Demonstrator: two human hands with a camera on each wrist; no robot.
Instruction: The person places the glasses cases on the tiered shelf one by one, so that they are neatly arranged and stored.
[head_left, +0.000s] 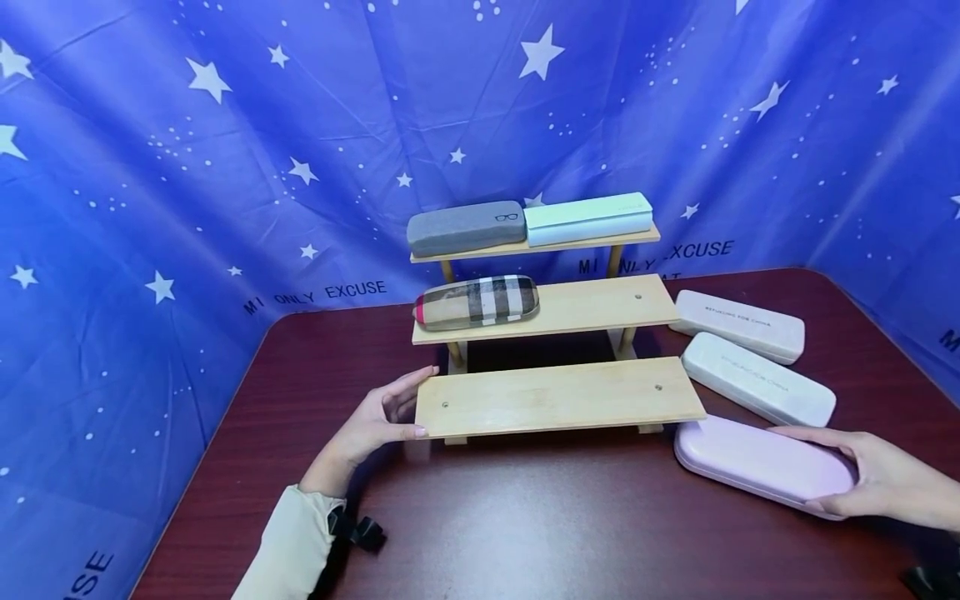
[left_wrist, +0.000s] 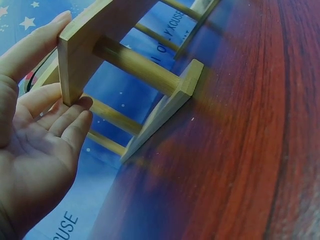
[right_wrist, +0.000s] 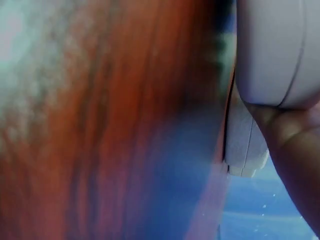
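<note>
My left hand point(head_left: 372, 423) holds the left end of the lowest tier of a three-tier wooden display stand point(head_left: 555, 398). In the left wrist view the thumb lies along the board's edge and the fingers point(left_wrist: 72, 120) reach beneath it. At the right, my right hand point(head_left: 888, 477) grips the near end of a lilac glasses case point(head_left: 761, 460), thumb on the front side and fingers on the back side. The right wrist view shows the case point(right_wrist: 272, 50) close up, with part of the hand point(right_wrist: 295, 145) under its end.
The top tier bears a grey glasses case point(head_left: 465, 229) and a pale mint one point(head_left: 588, 221). A plaid case point(head_left: 480, 302) lies on the middle tier's left. Two whitish cases, one farther point(head_left: 738, 325) and one nearer point(head_left: 757, 379), lie right of the stand. A blue starry curtain point(head_left: 450, 100) hangs behind.
</note>
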